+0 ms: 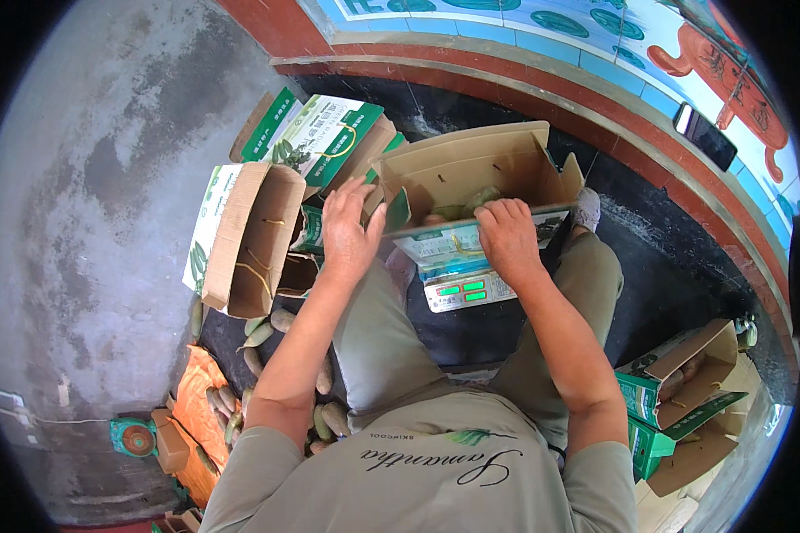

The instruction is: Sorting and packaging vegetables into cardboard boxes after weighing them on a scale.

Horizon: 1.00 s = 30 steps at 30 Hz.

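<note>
Between my knees an open cardboard box (471, 160), brown inside with white and green printing outside, stands on a digital scale (468, 290) with lit green displays. Several long green radishes (468, 207) lie in it, partly hidden by the near wall. At the box's left end my left hand (351, 226) is beside a green flap, its fingers spread and holding nothing. My right hand (509, 238) curls over the box's near edge, fingers bent onto the cardboard and thumb on the outer side.
Open boxes (267, 235) stand at my left, with more printed boxes (333, 138) behind. Loose radishes (333, 417) lie by my left leg and on an orange cloth (200, 382). Another open box (684, 391) is at the right. A phone (705, 138) rests against the wall ledge.
</note>
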### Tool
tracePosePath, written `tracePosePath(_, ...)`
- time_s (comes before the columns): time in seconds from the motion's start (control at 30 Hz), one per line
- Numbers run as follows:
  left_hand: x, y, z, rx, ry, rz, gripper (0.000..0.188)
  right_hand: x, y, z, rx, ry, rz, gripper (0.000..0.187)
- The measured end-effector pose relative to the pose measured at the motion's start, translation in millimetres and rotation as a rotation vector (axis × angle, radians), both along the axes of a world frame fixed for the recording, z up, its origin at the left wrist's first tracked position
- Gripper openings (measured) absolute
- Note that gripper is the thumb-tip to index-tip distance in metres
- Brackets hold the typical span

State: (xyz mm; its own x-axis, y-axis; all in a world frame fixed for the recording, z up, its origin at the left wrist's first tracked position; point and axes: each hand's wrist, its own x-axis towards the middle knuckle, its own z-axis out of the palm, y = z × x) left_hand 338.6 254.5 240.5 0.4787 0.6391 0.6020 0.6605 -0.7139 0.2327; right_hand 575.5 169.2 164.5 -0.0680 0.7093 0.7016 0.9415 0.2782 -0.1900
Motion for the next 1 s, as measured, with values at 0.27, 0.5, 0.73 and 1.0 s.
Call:
tracePosePath(0.27, -23, -14, 12, 0.104, -0.005, 0.013, 0.030, 56, -81, 48, 0.160, 0.240, -0.307, 0.031)
tracePosePath(0.5, -32, -5, -28, 0.033, -0.018, 0.017, 0.026, 85, -244, -97, -0.247, 0.438, -0.632, 0.011)
tracePosePath(0.73, -35, 13, -73, -0.135, -0.086, 0.025, 0.025, 12, -539, -393, -0.998, 1.149, -0.781, 0.023)
tracePosePath(1.0, -16, 1, -43, -0.066, -0.026, 0.012, 0.022, -60, -476, -334, -1.074, 1.113, -0.681, 0.027)
